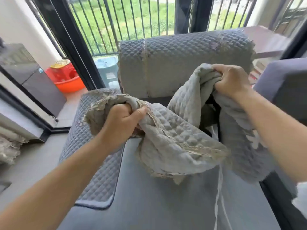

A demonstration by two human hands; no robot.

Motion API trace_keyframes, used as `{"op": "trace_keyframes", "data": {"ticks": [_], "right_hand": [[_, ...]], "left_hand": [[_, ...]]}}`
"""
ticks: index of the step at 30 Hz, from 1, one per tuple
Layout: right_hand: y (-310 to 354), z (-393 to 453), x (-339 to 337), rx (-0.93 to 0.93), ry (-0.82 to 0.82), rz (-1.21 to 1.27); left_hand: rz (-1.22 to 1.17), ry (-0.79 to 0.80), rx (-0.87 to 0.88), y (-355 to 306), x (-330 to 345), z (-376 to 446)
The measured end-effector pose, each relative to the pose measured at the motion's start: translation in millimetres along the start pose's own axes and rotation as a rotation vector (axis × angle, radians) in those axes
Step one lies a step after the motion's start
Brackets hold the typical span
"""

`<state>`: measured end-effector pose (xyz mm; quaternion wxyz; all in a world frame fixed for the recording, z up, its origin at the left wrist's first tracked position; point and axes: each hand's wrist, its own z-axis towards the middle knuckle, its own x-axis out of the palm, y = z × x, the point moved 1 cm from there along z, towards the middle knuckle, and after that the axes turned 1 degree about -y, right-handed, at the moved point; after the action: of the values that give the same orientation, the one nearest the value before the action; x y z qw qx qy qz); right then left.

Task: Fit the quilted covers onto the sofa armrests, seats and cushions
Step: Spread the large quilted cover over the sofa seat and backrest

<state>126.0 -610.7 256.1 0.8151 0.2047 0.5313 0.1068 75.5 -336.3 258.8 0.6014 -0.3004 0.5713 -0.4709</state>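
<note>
I hold a bunched grey quilted cover [179,143] with a frayed lace edge above the bare grey sofa seat [149,205]. My left hand [121,120] is shut on its left end, just over the armrest. My right hand [232,80] is shut on the other end, higher and further back. The cover sags between them and thin white ties hang down from it. A quilted cover [99,163] lies over the left armrest. Another quilted cover [182,53] is draped over the backrest.
A bare grey cushion [282,87] stands at the right. Behind the sofa are black window bars [116,22], an orange basin [71,83] with a red stool in it, and a dark cabinet [33,77] at the left. Crumpled fabric [8,146] lies at far left.
</note>
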Motion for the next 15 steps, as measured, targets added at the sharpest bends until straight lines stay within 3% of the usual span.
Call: {"op": "trace_keyframes", "data": {"ticks": [2, 4, 7, 10, 12, 15], "right_hand": [[-3, 26, -15, -0.001, 0.038, -0.104], [-9, 38, -13, 0.071, 0.154, -0.358], [-24, 14, 21, 0.166, 0.344, -0.624], [-51, -36, 74, 0.212, 0.619, -0.702], [-66, -77, 107, 0.184, 0.892, -0.669], [-68, -128, 143, 0.085, 1.199, -0.551]], "left_hand": [[-0.039, 0.041, 0.014, -10, -4, -7], [-0.016, 0.026, 0.0, -3, -8, -14], [0.152, 0.066, -0.08, 32, -7, -22], [0.445, 0.238, -0.289, 77, 2, -31], [0.594, 0.412, -0.484, 110, 8, -40], [0.533, 0.6, -0.767, 148, 9, -52]]}}
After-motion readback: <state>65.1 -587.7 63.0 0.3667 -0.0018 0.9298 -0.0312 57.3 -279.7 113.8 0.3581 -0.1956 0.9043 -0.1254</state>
